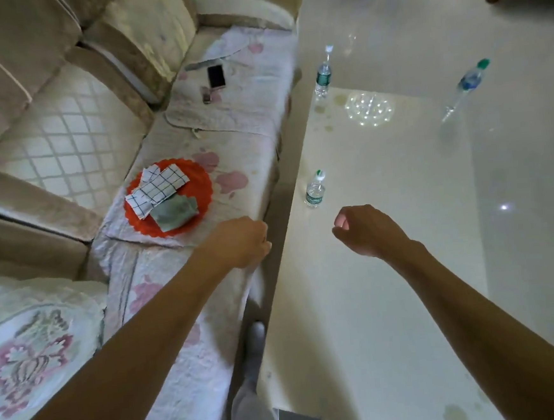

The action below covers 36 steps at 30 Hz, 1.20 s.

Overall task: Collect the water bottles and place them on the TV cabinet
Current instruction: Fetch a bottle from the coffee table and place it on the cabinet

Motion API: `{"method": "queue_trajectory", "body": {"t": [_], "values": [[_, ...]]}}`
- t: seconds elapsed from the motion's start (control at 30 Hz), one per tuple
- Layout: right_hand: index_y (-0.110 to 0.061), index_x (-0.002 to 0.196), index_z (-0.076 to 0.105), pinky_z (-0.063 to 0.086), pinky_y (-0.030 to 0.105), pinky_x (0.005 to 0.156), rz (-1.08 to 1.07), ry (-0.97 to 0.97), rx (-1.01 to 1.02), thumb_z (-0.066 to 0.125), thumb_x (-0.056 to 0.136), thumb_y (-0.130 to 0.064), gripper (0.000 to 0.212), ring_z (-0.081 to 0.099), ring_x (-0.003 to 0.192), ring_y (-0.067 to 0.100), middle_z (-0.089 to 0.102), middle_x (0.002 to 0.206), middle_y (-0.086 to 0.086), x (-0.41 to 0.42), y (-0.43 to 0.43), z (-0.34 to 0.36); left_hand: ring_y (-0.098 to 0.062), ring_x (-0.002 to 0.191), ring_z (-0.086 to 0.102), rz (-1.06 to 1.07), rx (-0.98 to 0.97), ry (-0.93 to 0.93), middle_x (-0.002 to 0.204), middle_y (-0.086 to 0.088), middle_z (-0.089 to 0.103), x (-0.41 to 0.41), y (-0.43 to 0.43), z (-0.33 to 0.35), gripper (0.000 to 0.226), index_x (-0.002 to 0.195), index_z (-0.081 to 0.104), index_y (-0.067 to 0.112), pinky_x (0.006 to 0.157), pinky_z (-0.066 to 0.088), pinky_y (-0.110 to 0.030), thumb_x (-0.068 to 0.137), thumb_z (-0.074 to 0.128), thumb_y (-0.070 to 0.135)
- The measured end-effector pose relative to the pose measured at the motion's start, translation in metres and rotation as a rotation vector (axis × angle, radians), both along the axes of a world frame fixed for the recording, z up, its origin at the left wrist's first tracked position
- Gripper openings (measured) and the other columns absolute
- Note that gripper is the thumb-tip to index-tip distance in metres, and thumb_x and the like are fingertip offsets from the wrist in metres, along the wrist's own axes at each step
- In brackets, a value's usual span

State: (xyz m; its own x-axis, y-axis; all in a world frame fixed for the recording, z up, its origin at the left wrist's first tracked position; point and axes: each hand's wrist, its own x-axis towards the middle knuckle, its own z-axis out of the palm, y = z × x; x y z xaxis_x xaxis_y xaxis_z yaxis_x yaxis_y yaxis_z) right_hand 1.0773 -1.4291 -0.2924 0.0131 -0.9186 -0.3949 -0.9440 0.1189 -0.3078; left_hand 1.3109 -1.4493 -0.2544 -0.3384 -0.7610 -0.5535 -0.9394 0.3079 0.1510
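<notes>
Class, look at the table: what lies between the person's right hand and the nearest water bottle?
Nothing. The head view shows only bare white tabletop between the right hand and the nearest water bottle.

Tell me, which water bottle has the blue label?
The green-capped bottle at the table's far right. The near bottle and the far left bottle both wear dark green labels.

Open surface of the glossy cream desk point(375, 301) runs from its near end to a small clear white-capped bottle point(315, 192) by the left edge. Beyond, a tall clear bottle point(323, 77) and a green-capped clear bottle point(469, 83) stand well apart.
</notes>
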Motion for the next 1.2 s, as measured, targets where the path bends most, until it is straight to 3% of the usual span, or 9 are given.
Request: {"method": "queue_trajectory", "body": {"t": [0.27, 0.47, 0.77, 0.97, 1.07, 1.2], "values": [[-0.012, 0.133, 0.048, 0.043, 0.034, 0.097, -0.322, -0.104, 0.08, 0.06, 0.089, -0.032, 0.05, 0.053, 0.118, 0.024, 0.055, 0.131, 0.005, 0.025, -0.073, -0.114, -0.028, 0.089, 0.065, -0.041, 0.006, 0.096, 0.096, -0.011, 0.065, 0.004, -0.086, -0.111, 0.026, 0.1, 0.06, 0.007, 0.085, 0.054, -0.04, 0.097, 0.041, 0.025], [-0.01, 0.139, 0.04, 0.044, 0.038, 0.1, -0.535, -0.189, 0.074, 0.069, 0.083, -0.036, 0.068, 0.056, 0.118, 0.025, 0.049, 0.139, 0.006, 0.027, -0.115, -0.209, -0.026, 0.09, 0.063, -0.007, 0.043, 0.18, 0.097, -0.005, 0.064, 0.007, -0.12, -0.203, 0.022, 0.1, 0.061, 0.012, 0.086, 0.052, -0.04, 0.095, 0.043, 0.024], [-0.012, 0.147, 0.025, 0.043, 0.039, 0.105, -0.691, -0.304, -0.13, 0.081, 0.073, -0.04, 0.096, 0.048, 0.127, 0.024, 0.038, 0.145, 0.007, 0.001, -0.178, -0.313, -0.024, 0.097, 0.062, 0.001, 0.048, 0.2, 0.107, -0.002, 0.066, -0.008, -0.142, -0.308, 0.023, 0.108, 0.063, 0.016, 0.084, 0.049, -0.033, 0.094, 0.045, 0.023], [-0.018, 0.141, 0.035, 0.045, 0.04, 0.104, -0.781, -0.452, -0.261, 0.085, 0.067, -0.034, 0.09, 0.049, 0.124, 0.02, 0.045, 0.14, 0.0, -0.002, -0.202, -0.347, -0.022, 0.093, 0.061, -0.007, 0.099, 0.187, 0.104, 0.0, 0.064, -0.008, -0.132, -0.331, 0.021, 0.104, 0.062, 0.018, 0.084, 0.049, -0.034, 0.095, 0.045, 0.024], [-0.018, 0.131, 0.04, 0.049, 0.038, 0.097, -0.858, -0.466, -0.312, 0.083, 0.068, -0.032, 0.077, 0.054, 0.112, 0.017, 0.053, 0.128, -0.002, 0.001, -0.211, -0.352, -0.021, 0.091, 0.061, -0.016, 0.118, 0.185, 0.102, 0.001, 0.064, -0.008, -0.128, -0.329, 0.021, 0.102, 0.062, 0.018, 0.081, 0.049, -0.033, 0.095, 0.044, 0.024], [-0.016, 0.126, 0.04, 0.051, 0.031, 0.089, -0.855, -0.43, -0.296, 0.084, 0.068, -0.033, 0.075, 0.058, 0.108, 0.02, 0.059, 0.123, 0.001, 0.007, -0.211, -0.343, -0.02, 0.09, 0.062, -0.018, 0.124, 0.198, 0.101, 0.002, 0.067, -0.009, -0.13, -0.314, 0.022, 0.101, 0.064, 0.017, 0.08, 0.05, -0.033, 0.095, 0.044, 0.025]]}}
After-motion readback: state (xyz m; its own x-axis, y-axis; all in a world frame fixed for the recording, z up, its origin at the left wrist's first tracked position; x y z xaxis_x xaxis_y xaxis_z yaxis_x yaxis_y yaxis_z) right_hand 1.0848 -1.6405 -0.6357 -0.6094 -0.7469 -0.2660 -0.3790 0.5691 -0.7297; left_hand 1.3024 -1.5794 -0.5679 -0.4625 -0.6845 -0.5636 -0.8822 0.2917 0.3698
